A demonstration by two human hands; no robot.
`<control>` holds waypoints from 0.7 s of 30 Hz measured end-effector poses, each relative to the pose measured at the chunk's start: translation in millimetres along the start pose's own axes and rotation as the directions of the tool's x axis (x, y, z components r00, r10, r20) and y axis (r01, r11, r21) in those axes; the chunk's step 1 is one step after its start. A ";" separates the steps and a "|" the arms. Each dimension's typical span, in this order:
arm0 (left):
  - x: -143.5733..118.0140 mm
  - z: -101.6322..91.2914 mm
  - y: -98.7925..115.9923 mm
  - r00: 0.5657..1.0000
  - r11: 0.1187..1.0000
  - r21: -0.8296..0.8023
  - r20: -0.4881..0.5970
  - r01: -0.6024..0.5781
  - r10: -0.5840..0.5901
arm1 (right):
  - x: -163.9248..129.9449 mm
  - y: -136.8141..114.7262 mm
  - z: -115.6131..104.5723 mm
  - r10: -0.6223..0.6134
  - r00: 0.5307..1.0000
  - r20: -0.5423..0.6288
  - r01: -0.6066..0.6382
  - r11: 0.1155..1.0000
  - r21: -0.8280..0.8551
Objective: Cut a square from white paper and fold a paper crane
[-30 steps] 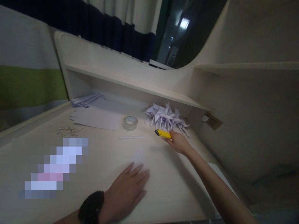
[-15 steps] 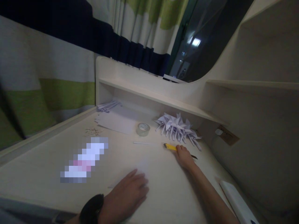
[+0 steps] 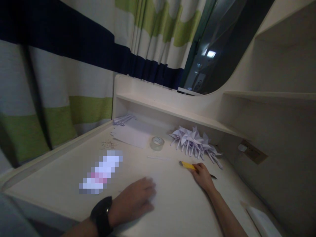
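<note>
My right hand (image 3: 202, 175) rests on the pale desk (image 3: 61, 171) with its fingers closed over a yellow utility knife (image 3: 187, 165), whose yellow end sticks out to the left. Just behind it lies a pile of folded white paper pinwheels (image 3: 194, 142). My left hand (image 3: 134, 202), with a black watch (image 3: 101, 215) on the wrist, lies flat, palm down, on a white sheet of paper (image 3: 158, 187) near the desk's front edge.
A roll of clear tape (image 3: 157, 143), a thin white strip (image 3: 158, 158), flat white sheets (image 3: 130, 135) and small scraps (image 3: 108, 144) lie further back. A shelf (image 3: 177, 113) runs above the desk's rear. Striped curtains (image 3: 61, 82) hang at the left. A wall socket (image 3: 251, 152) sits at the right.
The view has tilted up and swung left, so the desk sits lower in the frame. My right hand has drawn the yellow knife slightly toward me; my left hand stays flat.
</note>
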State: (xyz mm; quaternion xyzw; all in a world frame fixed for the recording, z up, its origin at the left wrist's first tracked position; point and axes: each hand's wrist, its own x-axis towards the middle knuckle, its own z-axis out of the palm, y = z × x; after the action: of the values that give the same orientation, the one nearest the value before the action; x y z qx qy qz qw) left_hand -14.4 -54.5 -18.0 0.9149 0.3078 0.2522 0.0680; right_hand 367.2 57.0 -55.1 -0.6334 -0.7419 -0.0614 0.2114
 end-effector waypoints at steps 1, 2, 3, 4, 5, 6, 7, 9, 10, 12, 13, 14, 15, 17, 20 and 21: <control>-0.1 -0.2 -0.8 1.000 0.999 0.029 0.017 0.023 -0.024 | -0.1 1.2 0.6 -0.002 1.000 -0.005 0.002 1.000 0.007; -0.3 -0.1 -1.4 0.998 0.997 0.059 0.038 0.050 -0.052 | -0.2 2.1 0.9 -0.002 1.000 -0.007 0.002 1.000 0.011; -0.6 0.1 -1.8 0.995 0.994 0.086 0.062 0.074 -0.079 | -0.2 2.6 0.9 -0.002 1.000 -0.006 0.002 1.000 0.015; -1.0 0.4 -2.1 0.992 0.990 0.105 0.080 0.091 -0.100 | -0.3 2.8 0.6 -0.002 1.000 -0.001 0.002 1.000 0.020; -1.5 1.1 -2.2 0.989 0.988 0.118 0.093 0.100 -0.111 | -0.4 2.6 0.0 -0.003 1.000 0.007 0.003 1.000 0.024; -2.1 1.9 -2.4 0.988 0.987 0.126 0.099 0.102 -0.115 | -0.6 2.0 -0.8 -0.001 1.000 0.016 0.001 1.000 0.028; -2.7 2.9 -2.4 0.989 0.986 0.131 0.099 0.099 -0.112 | -1.0 1.0 -1.9 0.004 1.000 0.023 -0.005 1.000 0.028; -3.6 5.2 -2.1 0.991 0.986 0.145 0.087 0.085 -0.099 | -2.4 -2.0 -4.9 0.020 0.999 0.038 -0.021 1.000 0.023; -3.6 6.2 -1.7 0.993 0.985 0.157 0.083 0.074 -0.087 | -3.3 -3.8 -6.7 0.031 0.999 0.041 -0.032 0.999 0.018; -2.5 7.5 0.0 0.994 0.980 0.193 0.098 0.036 -0.056 | -5.7 -7.5 -10.6 0.045 0.998 0.040 -0.045 0.999 0.016; -1.5 7.8 1.2 0.993 0.976 0.218 0.116 0.007 -0.034 | -6.9 -9.3 -12.5 0.046 0.998 0.037 -0.047 0.999 0.019; -0.5 8.0 2.6 0.990 0.969 0.246 0.140 -0.026 -0.009 | -8.1 -10.8 -14.3 0.045 0.998 0.035 -0.046 0.999 0.024; 0.4 8.1 3.9 0.986 0.959 0.276 0.164 -0.058 0.013 | -9.2 -12.3 -16.1 0.044 0.999 0.032 -0.045 0.999 0.029; 1.4 8.6 5.8 0.978 0.938 0.329 0.203 -0.106 0.039 | -11.1 -15.2 -19.3 0.039 0.999 0.024 -0.040 0.999 0.036; 1.2 9.6 6.5 0.973 0.923 0.363 0.225 -0.130 0.049 | -13.0 -22.3 -23.9 0.037 0.999 -0.009 -0.037 0.999 0.036; 1.2 9.6 6.7 0.972 0.921 0.366 0.230 -0.136 0.052 | -13.4 -26.1 -25.4 0.032 0.999 -0.027 -0.031 0.999 0.034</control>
State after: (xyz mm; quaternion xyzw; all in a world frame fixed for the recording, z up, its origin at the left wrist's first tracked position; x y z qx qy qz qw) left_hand -5.3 -58.8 -23.9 0.9463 0.2971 0.0903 -0.0894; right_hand 349.5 30.6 -32.8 -0.6403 -0.7298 -0.0542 0.2333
